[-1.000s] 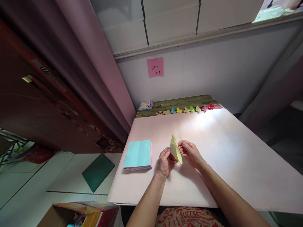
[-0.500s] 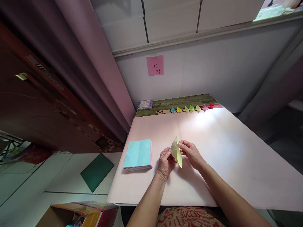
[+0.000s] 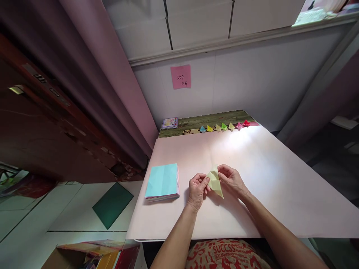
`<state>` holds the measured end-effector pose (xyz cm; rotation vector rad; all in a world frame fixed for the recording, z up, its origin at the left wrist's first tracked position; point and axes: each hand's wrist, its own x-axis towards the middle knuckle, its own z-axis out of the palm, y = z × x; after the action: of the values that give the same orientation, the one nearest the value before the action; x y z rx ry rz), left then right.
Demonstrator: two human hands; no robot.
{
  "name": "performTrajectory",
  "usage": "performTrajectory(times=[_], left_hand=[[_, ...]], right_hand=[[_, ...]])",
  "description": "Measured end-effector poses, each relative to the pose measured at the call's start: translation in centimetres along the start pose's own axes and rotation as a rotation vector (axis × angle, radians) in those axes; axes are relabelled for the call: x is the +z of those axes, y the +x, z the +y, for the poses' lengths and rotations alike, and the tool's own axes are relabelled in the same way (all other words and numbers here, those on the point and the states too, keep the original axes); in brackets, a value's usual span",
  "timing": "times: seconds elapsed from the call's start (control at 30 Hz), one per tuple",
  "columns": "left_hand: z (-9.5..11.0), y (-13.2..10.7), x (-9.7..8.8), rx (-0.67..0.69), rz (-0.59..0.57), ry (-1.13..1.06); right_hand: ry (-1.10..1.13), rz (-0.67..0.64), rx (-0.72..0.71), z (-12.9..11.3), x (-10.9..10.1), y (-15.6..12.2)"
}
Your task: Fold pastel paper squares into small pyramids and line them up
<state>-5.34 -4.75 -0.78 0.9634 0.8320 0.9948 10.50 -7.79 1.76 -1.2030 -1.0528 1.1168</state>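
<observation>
A pale yellow sheet of origami paper, folded to a pointed shape with creases and a flap showing, is held up just above the pink-covered table. My left hand pinches its left corner between thumb and fingers. On the upper right edge, my right hand grips it with thumb and fingertips, some fingers partly hidden behind the paper. Left of my hands lies a stack of square coloured paper with a light blue sheet on top.
Several small folded paper pieces stand in a row along the table's far edge. A little pile of cards lies at the far left corner. On the floor are a green mat and an open cardboard box.
The folded paper has turned from nearly edge-on to show its creased, flapped side. Both hands have shifted slightly right with it, and the camera view has moved a little.
</observation>
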Motion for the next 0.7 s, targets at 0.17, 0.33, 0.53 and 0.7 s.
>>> performTrajectory(times=[0.17, 0.33, 0.53, 0.7], left_hand=[[0.2, 0.0, 0.2, -0.008, 0.014, -0.036], [0.2, -0.1, 0.3, 0.025, 0.024, 0.0], [0.3, -0.1, 0.3, 0.079, 0.046, -0.027], [0.1, 0.1, 0.3, 0.061, 0.046, -0.053]], right_hand=[[0.001, -0.126, 0.066, -1.0, -0.2, -0.8], [-0.009, -0.232, 0.089, -0.8, -0.5, -1.7], [-0.312, -0.337, -0.149, -0.2, -0.9, -1.7], [-0.547, -0.343, -0.308, 0.0, -1.2, -1.4]])
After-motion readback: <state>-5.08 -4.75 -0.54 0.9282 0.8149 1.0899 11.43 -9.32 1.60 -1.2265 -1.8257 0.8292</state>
